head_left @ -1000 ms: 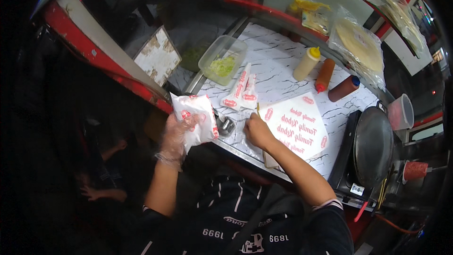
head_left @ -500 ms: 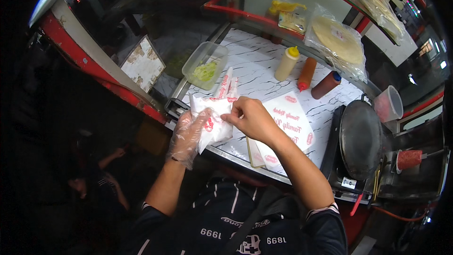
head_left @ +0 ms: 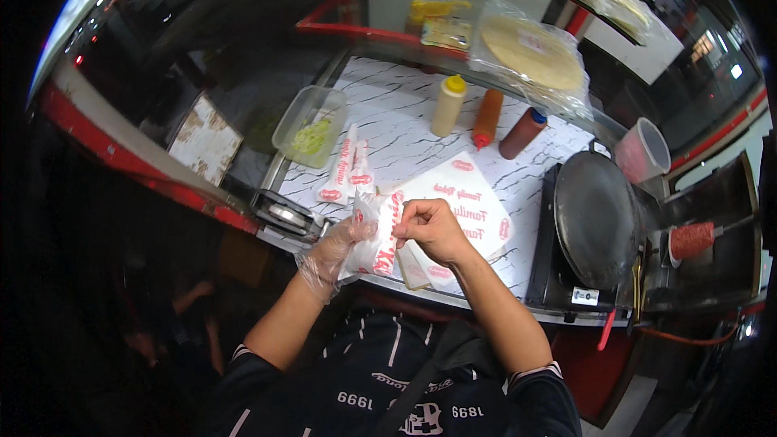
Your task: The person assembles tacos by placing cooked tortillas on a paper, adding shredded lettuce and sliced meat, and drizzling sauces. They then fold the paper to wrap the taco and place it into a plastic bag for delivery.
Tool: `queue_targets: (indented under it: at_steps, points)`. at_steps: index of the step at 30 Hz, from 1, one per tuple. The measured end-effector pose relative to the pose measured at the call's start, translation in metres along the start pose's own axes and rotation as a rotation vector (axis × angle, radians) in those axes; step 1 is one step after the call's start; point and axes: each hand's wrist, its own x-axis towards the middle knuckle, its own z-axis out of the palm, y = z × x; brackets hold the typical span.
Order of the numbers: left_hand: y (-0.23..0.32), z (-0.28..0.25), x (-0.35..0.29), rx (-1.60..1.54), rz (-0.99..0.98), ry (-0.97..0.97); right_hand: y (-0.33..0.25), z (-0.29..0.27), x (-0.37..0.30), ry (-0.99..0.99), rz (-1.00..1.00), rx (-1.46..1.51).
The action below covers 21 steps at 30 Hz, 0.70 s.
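A white paper-wrapped roll with red print [head_left: 378,235] is held between my hands over the counter's front edge. My left hand [head_left: 332,247], in a clear plastic glove, grips the roll from its left side with the thumb across it. My bare right hand [head_left: 433,231] pinches the paper at the roll's right edge. Behind it, two slim wrapped cones [head_left: 344,166] lie side by side on the counter. A stack of printed wrapping sheets [head_left: 465,194] lies just right of my hands. What is inside the paper is hidden.
Shredded lettuce sits in a clear tub [head_left: 312,125] at the left. Three squeeze bottles, one cream [head_left: 447,109], one orange [head_left: 487,117] and one dark red [head_left: 522,133], stand at the back. A round griddle pan [head_left: 596,218] and a meat spit [head_left: 692,243] are right; bagged flatbreads [head_left: 530,44] sit behind.
The wrapped roll has turned in my hands, so a larger line of red print now faces up. My view has shifted, moving the counter things leftward in the picture.
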Motion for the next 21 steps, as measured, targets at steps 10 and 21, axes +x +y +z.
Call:
queue_targets:
  at_steps: [10,21]
  points:
    - [-0.066,0.012,0.095,0.131,-0.224,0.224,0.023,-0.090,-0.102,0.652,-0.209,-0.685]
    - [-0.031,0.082,0.008,1.864,0.247,-0.062,0.010,-0.076,-0.149,0.631,-0.070,-0.400]
